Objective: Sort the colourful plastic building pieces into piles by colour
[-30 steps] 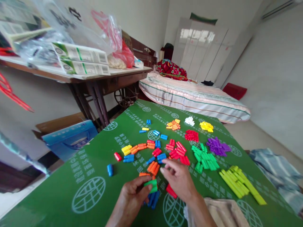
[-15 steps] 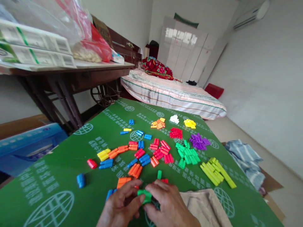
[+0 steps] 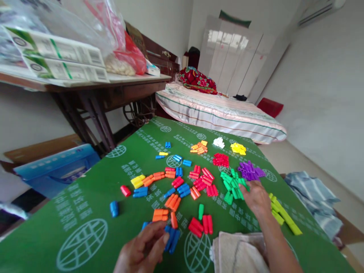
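Observation:
My left hand (image 3: pixel 143 248) hovers over the front of the green table with loosely curled fingers. Its thumb and forefinger are apart, and I see nothing between them. Under the fingertips lie blue plastic tube pieces (image 3: pixel 172 242), beside orange ones (image 3: pixel 160 215). Stretched out to the right, my right hand (image 3: pixel 256 197) has its fingertips closed on a green plastic tube piece at the edge of the green pile (image 3: pixel 231 185); the hand partly hides it. A single green tube piece (image 3: pixel 201 211) lies above two red pairs (image 3: pixel 207 224).
A beige cloth (image 3: pixel 239 252) lies at the front edge. Purple (image 3: pixel 250 170), red (image 3: pixel 220 159), yellow (image 3: pixel 238 148) and white (image 3: pixel 218 142) piles stand behind, with lime tubes (image 3: pixel 287 218) at right. A sewing-machine table (image 3: pixel 136 80) and a bed (image 3: pixel 222 110) are beyond.
My hands have parted; both were on a green piece at the front. The right hand has moved right and away to the green pile, while the left stays near the front, lower down.

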Demonstrator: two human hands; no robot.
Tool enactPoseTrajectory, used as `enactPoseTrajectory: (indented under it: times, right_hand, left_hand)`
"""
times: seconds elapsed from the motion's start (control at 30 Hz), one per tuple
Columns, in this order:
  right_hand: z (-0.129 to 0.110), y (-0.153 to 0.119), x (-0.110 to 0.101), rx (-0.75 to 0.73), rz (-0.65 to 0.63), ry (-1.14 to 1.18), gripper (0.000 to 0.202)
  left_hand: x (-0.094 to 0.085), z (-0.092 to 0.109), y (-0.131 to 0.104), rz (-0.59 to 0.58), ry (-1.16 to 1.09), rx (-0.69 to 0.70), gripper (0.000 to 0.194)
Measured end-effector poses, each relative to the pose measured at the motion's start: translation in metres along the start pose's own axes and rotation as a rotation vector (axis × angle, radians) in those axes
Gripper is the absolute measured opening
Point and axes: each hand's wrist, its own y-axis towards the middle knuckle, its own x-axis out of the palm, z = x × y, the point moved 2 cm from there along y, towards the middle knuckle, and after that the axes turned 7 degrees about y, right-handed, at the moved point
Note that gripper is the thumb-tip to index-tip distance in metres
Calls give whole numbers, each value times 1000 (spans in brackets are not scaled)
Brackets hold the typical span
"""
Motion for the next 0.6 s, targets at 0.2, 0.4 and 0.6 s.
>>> enactPoseTrajectory:
  times: [0.2, 0.4, 0.6]
  right_hand:
    - [0, 6, 2, 71, -93, -75, 41]
    - [-56, -28, -15, -190, 43, 111, 37]
    - [-131, -57, -14, -350, -233, 211, 16]
  left_hand:
    - [-7, -8, -4, 50, 101, 39, 38]
    - [-9, -11, -5, 61, 118, 40, 37]
    - [-5, -18, -6, 89, 216, 202, 29]
